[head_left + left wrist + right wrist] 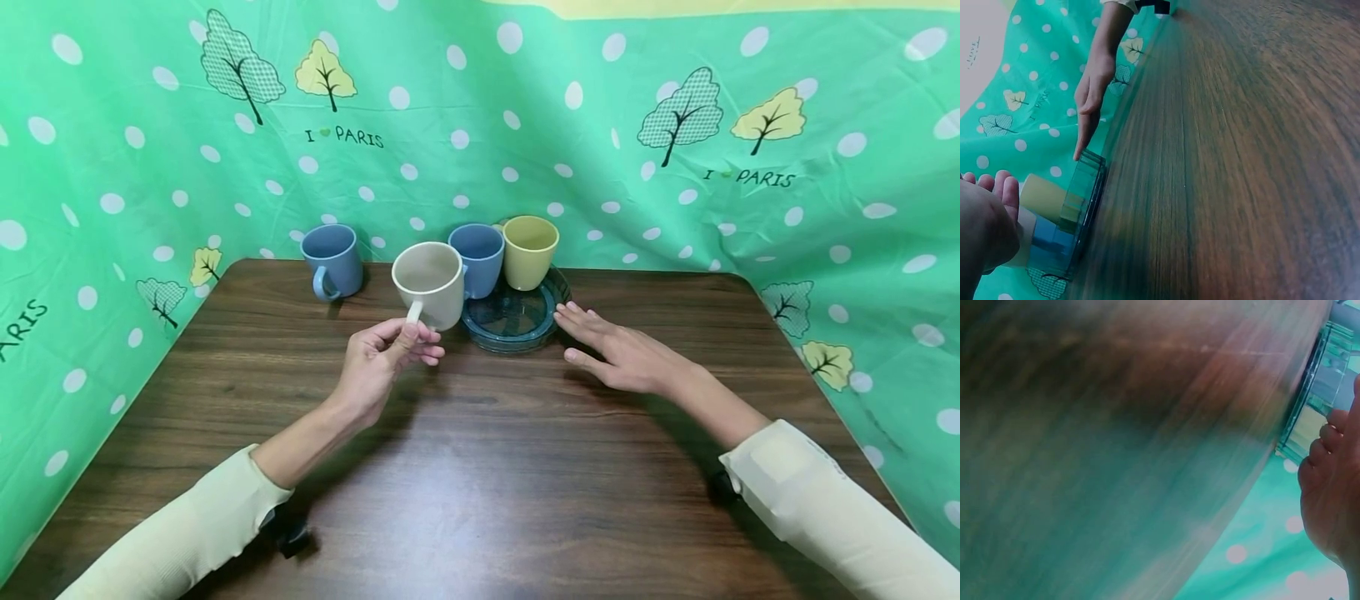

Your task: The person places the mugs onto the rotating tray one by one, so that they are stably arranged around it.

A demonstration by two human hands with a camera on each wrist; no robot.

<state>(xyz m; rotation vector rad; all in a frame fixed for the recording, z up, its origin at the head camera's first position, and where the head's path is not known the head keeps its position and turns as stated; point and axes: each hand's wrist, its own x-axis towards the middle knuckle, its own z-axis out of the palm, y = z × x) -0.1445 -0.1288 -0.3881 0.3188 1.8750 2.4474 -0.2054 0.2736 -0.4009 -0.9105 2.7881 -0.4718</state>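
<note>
A white mug (438, 292) hangs in the air left of the round tray, its handle pinched by my left hand (382, 362). The dark blue, see-through tray (510, 337) lies on the table. On it stand a blue mug (480, 258) and a yellow mug (530, 258). My right hand (626, 354), fingers straight, is at the tray's right edge; the fingertips seem to touch the rim. In the left wrist view the left hand (988, 231) partly covers the white mug. In the right wrist view the right hand (1332, 481) is beside the tray.
Another blue mug (332, 260) stands at the table's back left, its handle toward the front. A green dotted cloth (465, 108) with printed trees hangs behind and beside the brown wooden table (465, 483).
</note>
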